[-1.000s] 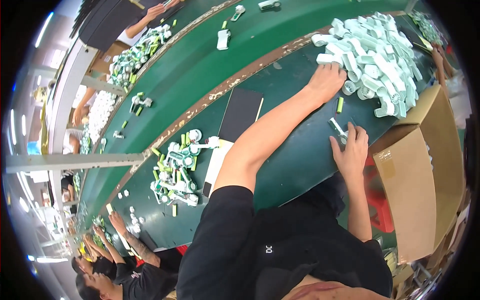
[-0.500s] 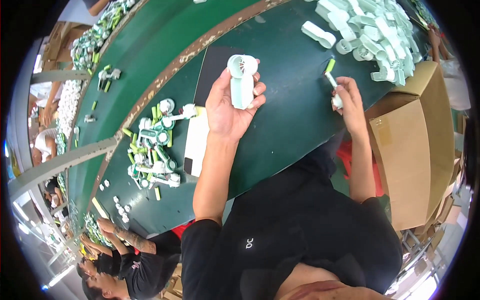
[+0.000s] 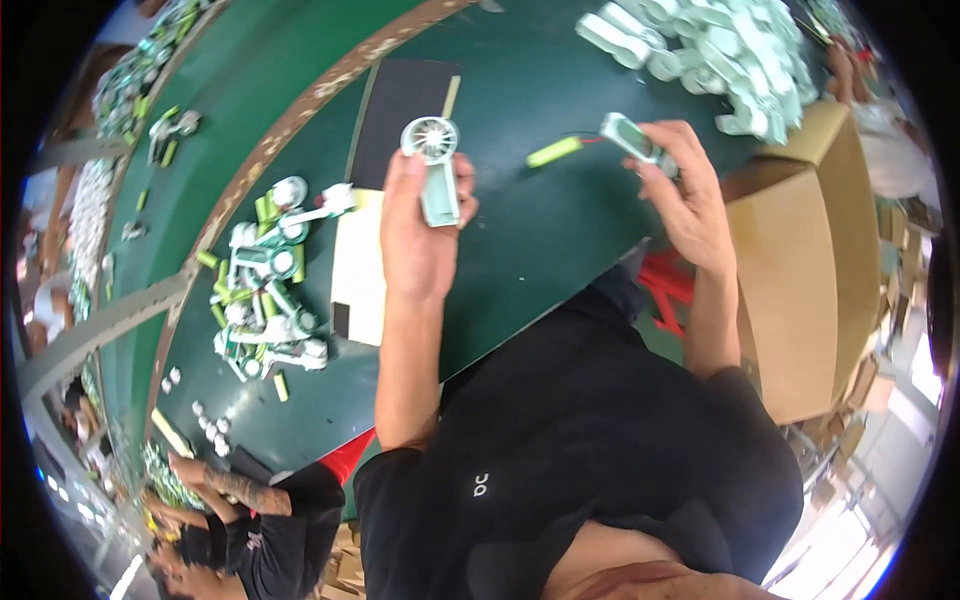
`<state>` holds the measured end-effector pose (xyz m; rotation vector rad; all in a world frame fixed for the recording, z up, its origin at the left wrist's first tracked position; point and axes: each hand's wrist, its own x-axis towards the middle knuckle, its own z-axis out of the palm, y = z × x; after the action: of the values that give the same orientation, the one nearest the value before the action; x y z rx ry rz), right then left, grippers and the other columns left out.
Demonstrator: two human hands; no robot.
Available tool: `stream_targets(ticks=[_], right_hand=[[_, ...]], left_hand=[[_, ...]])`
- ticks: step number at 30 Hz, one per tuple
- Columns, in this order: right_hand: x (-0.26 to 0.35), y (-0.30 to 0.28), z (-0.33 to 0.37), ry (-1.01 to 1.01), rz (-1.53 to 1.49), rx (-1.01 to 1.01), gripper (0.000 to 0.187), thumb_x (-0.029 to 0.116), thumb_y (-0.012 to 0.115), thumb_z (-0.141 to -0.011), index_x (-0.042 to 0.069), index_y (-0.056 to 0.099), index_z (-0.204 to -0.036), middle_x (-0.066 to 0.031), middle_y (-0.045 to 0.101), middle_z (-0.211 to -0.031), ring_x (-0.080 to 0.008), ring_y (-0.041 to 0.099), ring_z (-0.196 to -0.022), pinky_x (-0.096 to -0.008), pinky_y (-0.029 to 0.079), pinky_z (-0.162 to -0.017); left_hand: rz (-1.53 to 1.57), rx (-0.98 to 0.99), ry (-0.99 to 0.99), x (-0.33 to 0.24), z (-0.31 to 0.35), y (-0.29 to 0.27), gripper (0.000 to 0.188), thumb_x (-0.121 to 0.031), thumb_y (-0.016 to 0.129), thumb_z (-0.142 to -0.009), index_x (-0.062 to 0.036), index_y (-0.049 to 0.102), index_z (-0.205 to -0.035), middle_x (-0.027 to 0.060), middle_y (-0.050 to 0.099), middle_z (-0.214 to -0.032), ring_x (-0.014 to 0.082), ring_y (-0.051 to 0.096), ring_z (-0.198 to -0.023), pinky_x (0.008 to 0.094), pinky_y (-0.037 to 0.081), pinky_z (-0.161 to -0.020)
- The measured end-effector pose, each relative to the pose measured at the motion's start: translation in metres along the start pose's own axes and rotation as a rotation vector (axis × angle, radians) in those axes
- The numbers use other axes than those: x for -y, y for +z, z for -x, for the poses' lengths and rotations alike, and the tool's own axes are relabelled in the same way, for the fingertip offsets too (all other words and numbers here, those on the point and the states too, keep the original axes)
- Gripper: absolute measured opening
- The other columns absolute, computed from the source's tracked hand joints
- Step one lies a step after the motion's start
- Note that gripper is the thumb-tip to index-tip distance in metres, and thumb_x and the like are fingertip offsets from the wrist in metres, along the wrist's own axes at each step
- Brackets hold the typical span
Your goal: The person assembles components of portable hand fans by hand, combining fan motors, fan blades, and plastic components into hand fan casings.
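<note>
My left hand (image 3: 412, 240) is closed round a pale green handheld-fan shell (image 3: 440, 195). The shell's round, spoked grille faces up, and its hollow handle lies along my fingers. To the right, my right hand (image 3: 692, 200) grips a second fan part (image 3: 630, 137), white and green, with a long handle. Its other end is hidden behind my fingers. From this part a thin dark-red wire runs left to a yellow-green battery (image 3: 554, 152). I cannot tell whether the battery touches the green table (image 3: 530, 240) or hangs just above it. The two hands are well apart.
Pale green fan shells (image 3: 730, 60) are heaped at the far right. On the left lies a pile of fan assemblies with batteries (image 3: 268, 270). A black and cream board (image 3: 405, 110) lies beneath my left hand. An open carton (image 3: 790, 290) stands right; other people (image 3: 265, 520) work lower left.
The shell in my left hand has turned, so its grille shows more fully. My right hand has swung its fan part round; the battery now trails left. The whole view has shifted somewhat.
</note>
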<state>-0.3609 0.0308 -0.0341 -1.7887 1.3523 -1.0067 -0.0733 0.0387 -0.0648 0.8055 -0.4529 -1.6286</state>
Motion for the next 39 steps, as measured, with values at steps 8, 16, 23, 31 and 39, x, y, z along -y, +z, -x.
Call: stream_targets(ticks=[8,16,23,31,39], right_hand=[[0.053,-0.018,-0.011,-0.15,-0.031,0.149,0.037,-0.005,0.067,-0.088,-0.001,0.068,-0.125,-0.0123,0.067,-0.108,-0.0232,0.062,-0.1,-0.0324,0.047,-0.086],[0.07,-0.029,-0.049,-0.521,-0.119,0.448,0.035,-0.005,0.067,-0.085,-0.001,0.069,-0.12,-0.0144,0.07,-0.113,-0.0314,0.066,-0.102,-0.0409,0.051,-0.088],[0.064,-0.022,-0.059,-0.416,0.042,0.412,0.036,-0.006,0.066,-0.086,-0.001,0.069,-0.121,-0.0164,0.067,-0.118,-0.0331,0.064,-0.111,-0.0416,0.049,-0.098],[0.071,-0.019,-0.064,-0.42,-0.257,0.617,0.031,0.003,0.068,-0.092,-0.003,0.068,-0.122,-0.017,0.068,-0.117,-0.0299,0.063,-0.11,-0.0396,0.048,-0.097],[0.062,-0.01,-0.069,-0.423,-0.054,0.444,0.034,-0.005,0.064,-0.09,-0.001,0.068,-0.123,-0.0115,0.069,-0.115,-0.0264,0.065,-0.104,-0.0364,0.049,-0.09]], left_hand=[[-0.222,-0.046,0.106,0.013,-0.01,0.019,0.048,-0.04,0.039,-0.112,-0.0029,0.054,-0.138,0.0114,0.065,-0.11,0.0177,0.06,-0.095,0.0331,0.049,-0.084],[-0.222,0.25,-0.141,0.01,-0.002,0.037,0.067,-0.053,0.03,-0.112,0.0001,0.047,-0.149,0.0115,0.062,-0.127,0.0179,0.061,-0.11,0.0359,0.052,-0.093],[-0.166,0.351,-0.209,0.006,0.008,0.035,0.067,-0.052,0.034,-0.111,0.0021,0.047,-0.149,0.0134,0.063,-0.123,0.0199,0.064,-0.106,0.0393,0.061,-0.077],[-0.159,0.265,-0.199,0.004,0.009,0.039,0.06,-0.045,0.036,-0.111,0.0009,0.048,-0.148,0.012,0.063,-0.111,0.0181,0.059,-0.092,0.0347,0.056,-0.062],[-0.148,0.39,-0.184,0.004,0.01,0.029,0.055,-0.043,0.042,-0.109,-0.0001,0.05,-0.142,0.0106,0.061,-0.106,0.0166,0.056,-0.088,0.0325,0.054,-0.058]])
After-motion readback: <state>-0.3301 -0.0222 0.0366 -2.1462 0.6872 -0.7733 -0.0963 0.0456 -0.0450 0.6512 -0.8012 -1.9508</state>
